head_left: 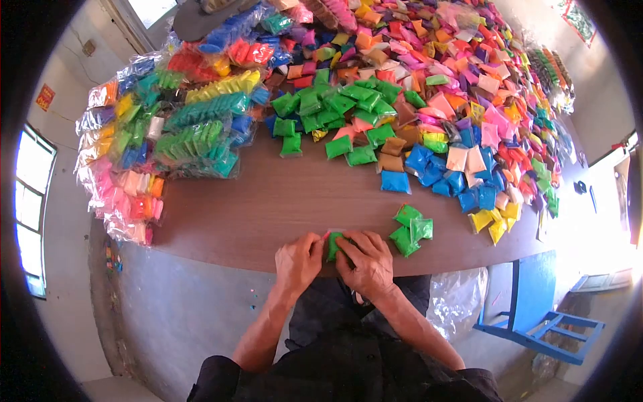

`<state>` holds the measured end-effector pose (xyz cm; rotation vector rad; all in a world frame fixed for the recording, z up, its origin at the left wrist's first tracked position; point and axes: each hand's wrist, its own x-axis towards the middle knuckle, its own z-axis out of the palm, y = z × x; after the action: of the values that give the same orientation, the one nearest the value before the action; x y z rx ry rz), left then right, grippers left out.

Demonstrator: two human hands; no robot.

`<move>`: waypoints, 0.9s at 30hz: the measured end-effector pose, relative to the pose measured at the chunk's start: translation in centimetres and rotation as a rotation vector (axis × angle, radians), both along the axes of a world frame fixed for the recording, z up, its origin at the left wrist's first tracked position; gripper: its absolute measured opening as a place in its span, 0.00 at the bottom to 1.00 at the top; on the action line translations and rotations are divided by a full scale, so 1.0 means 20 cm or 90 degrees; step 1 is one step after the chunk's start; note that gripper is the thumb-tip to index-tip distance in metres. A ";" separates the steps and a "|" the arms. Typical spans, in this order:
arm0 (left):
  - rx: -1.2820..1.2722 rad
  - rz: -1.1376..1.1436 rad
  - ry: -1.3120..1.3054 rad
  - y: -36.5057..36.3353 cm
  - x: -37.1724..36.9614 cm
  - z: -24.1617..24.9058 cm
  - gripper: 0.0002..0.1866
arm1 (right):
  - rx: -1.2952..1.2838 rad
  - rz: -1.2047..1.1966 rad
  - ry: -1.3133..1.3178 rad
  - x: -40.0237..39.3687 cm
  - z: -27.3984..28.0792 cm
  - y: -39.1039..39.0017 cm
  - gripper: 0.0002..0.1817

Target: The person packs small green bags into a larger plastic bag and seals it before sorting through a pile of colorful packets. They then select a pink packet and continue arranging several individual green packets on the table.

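Note:
A small green packet (333,246) lies at the table's near edge between my two hands. My right hand (367,262) has its curled fingers and thumb closed on the packet's right side. Beside the packet's left edge, my left hand (297,265) is closed in a pinch; a small pinkish bit shows near its fingertips, too small to name. A few loose green packets (404,240) rest together just right of my right hand. Farther back sits a heap of similar green packets (340,102).
Blue packets (429,167) and yellow packets (497,231) lie at the right, before a large mixed-colour pile (462,74). Clear bags of sorted packets (194,141) are stacked at the left. A blue chair (536,301) stands by the table's right front edge, near a clear plastic bag (457,298).

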<state>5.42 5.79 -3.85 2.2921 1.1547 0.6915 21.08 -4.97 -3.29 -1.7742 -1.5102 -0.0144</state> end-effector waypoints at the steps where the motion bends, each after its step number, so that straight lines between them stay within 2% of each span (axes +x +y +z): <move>1: 0.025 0.006 0.014 0.01 0.00 0.00 0.05 | 0.006 -0.002 -0.003 0.00 0.00 0.00 0.16; 4: -0.093 0.035 -0.063 0.00 -0.02 0.05 0.05 | 0.012 -0.010 -0.002 -0.01 -0.01 -0.01 0.16; 7: -0.090 -0.015 -0.095 -0.08 -0.04 0.03 0.06 | 0.012 -0.005 0.014 0.00 0.00 -0.01 0.16; 11: -0.005 0.034 0.045 -0.03 -0.07 0.02 0.07 | 0.035 -0.004 0.018 -0.01 0.01 -0.01 0.17; 14: -0.106 0.026 -0.048 -0.01 -0.10 0.09 0.06 | 0.032 -0.007 0.016 0.00 0.01 -0.01 0.17; 20: -0.172 0.015 -0.130 -0.18 -0.10 0.11 0.06 | 0.035 -0.031 0.008 -0.03 0.02 0.00 0.16; 21: -0.159 0.018 -0.126 -0.18 -0.11 0.07 0.06 | 0.037 -0.030 0.004 -0.03 0.02 0.00 0.16; 24: -0.035 0.055 0.025 -0.13 -0.15 0.00 0.06 | 0.028 -0.029 -0.026 -0.02 0.00 -0.02 0.15; 27: -0.041 0.073 -0.040 -0.08 -0.16 0.02 0.05 | 0.042 -0.026 -0.029 -0.02 0.00 -0.01 0.14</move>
<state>2.12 4.14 -3.47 2.1486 1.2685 0.7513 20.76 -5.22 -3.26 -1.7629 -1.4883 -0.1252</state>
